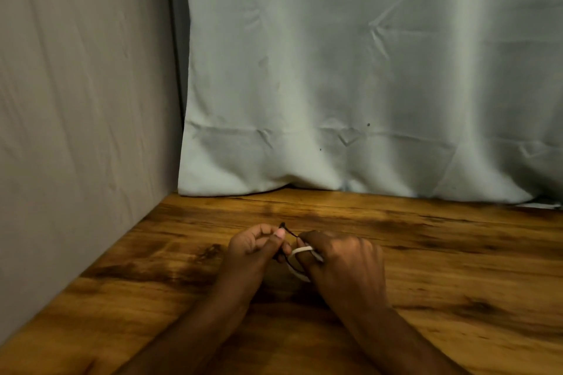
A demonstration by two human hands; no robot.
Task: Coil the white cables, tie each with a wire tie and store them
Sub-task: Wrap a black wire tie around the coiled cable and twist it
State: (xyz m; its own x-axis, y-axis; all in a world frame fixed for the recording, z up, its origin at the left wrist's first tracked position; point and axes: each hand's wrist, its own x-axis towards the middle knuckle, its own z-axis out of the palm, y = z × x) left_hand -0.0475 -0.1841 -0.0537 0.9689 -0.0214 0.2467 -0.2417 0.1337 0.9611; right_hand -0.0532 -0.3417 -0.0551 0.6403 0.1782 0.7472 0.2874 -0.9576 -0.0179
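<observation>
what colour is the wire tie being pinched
Black: the thin black wire tie, between both hands beside the coiled white cable, head view.

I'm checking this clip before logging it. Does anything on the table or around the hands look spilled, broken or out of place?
Nothing stands out. The left hand pinches a dark wire tie and the right hand grips a coiled white cable, both above the wooden table. A pale curtain hangs behind, creased but undamaged.
</observation>
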